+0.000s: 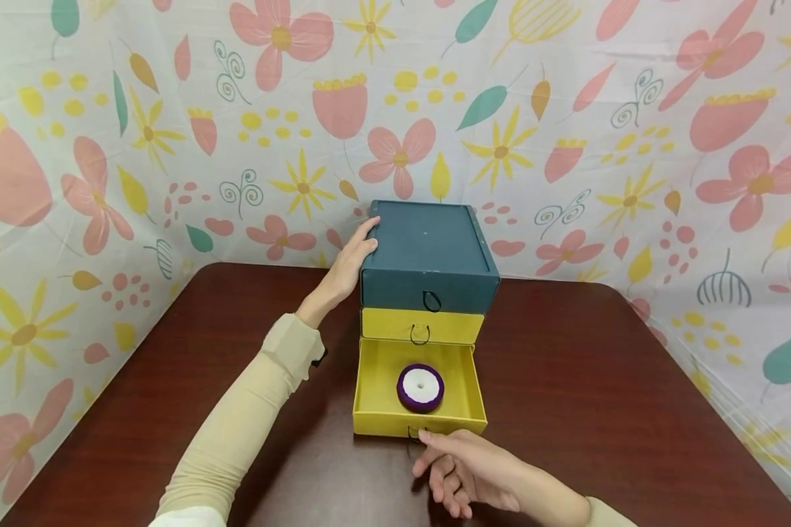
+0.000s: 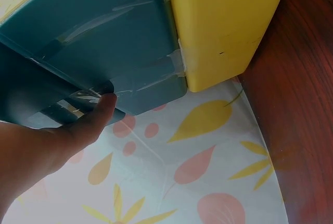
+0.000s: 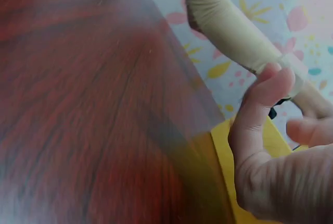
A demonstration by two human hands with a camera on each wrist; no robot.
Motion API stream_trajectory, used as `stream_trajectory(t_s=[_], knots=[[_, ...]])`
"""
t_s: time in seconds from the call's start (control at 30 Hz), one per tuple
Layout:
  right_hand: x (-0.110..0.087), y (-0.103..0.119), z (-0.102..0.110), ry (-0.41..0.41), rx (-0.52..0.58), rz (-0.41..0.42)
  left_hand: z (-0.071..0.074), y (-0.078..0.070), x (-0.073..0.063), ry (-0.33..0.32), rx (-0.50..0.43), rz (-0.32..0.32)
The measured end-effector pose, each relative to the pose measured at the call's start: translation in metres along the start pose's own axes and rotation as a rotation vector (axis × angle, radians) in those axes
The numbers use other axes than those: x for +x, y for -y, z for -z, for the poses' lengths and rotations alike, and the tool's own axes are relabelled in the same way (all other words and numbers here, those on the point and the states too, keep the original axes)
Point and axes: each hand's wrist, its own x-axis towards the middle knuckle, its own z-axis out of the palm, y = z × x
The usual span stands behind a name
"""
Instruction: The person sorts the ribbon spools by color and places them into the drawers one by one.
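A stacked drawer box has a dark blue-green top section (image 1: 428, 238) above a yellow closed drawer (image 1: 385, 324). Below that, a second yellow drawer (image 1: 372, 384) is pulled out, holding a roll of purple ribbon (image 1: 409, 399) with a white centre. My left hand (image 1: 346, 267) rests against the left side of the blue-green section; in the left wrist view its thumb touches that side. By the front of the pulled-out drawer is my right hand (image 1: 471, 472), thumb tip beside the black pull loop (image 1: 411, 433). Its fingers are loosely bent, and thumb and forefinger stand apart with nothing between them.
The box stands on a dark red-brown wooden table (image 1: 567, 380), near its back edge. Behind and at both sides hangs a flower-patterned curtain (image 1: 554, 66). Further black loops hang on the blue-green front and the closed yellow drawer.
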Motion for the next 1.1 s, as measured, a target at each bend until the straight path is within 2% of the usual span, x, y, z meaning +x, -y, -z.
stream_trajectory(t_s=[0.07,0.13,0.3,0.4,0.53,0.77,1.1], knots=[[0.005,-0.003,0.002,-0.012,0.067,-0.021,-0.001,0.001,0.001,-0.001,-0.002,-0.001],[0.011,-0.006,0.002,-0.021,0.14,-0.021,-0.001,0.009,0.004,-0.003,-0.01,-0.001],[0.022,-0.012,0.001,0.0,0.299,0.024,-0.002,0.034,0.016,-0.012,-0.026,0.007],[0.027,-0.016,0.0,0.01,0.331,0.068,-0.003,0.038,0.018,-0.02,-0.024,0.005],[0.03,-0.019,-0.002,-0.016,0.316,0.097,-0.003,0.035,0.016,-0.014,-0.026,0.002],[0.033,-0.021,-0.004,-0.088,0.288,0.119,-0.004,0.006,0.001,-0.001,-0.006,0.01],[0.036,-0.015,0.001,-0.179,0.194,0.156,-0.002,0.009,0.005,-0.011,-0.013,-0.002]])
